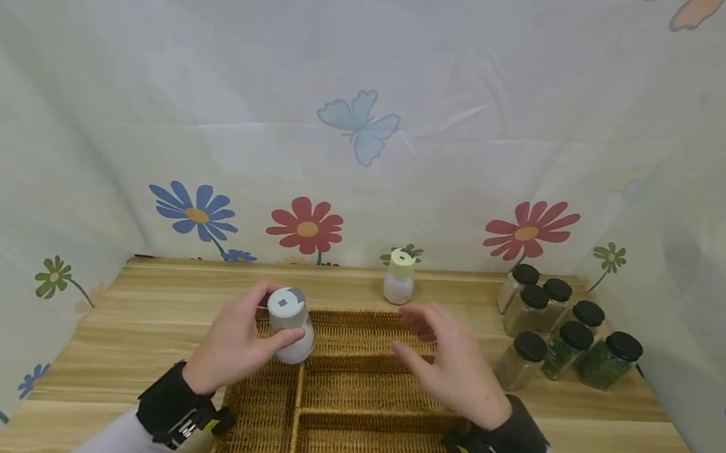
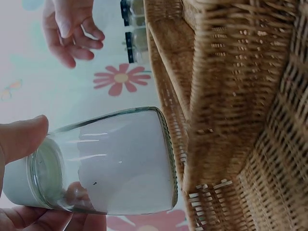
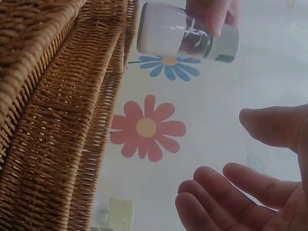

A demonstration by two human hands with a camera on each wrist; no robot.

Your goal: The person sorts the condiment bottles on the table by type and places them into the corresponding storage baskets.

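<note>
My left hand grips a glass shaker jar with a pale grey-white cap, filled partway with white powder. In the left wrist view the thumb and fingers close round the neck of the jar, whose base is right by the wicker rim. The jar is upright over the left part of a divided wicker basket. My right hand hovers over the basket's right side, fingers loosely bent and apart, holding nothing. Behind the basket stands a second shaker jar with a pale yellow-green cap and white contents.
Several black-capped glass jars stand together at the right of the wooden table, some with green contents, others with pale brown. A white curtain printed with flowers and a butterfly hangs behind and at both sides.
</note>
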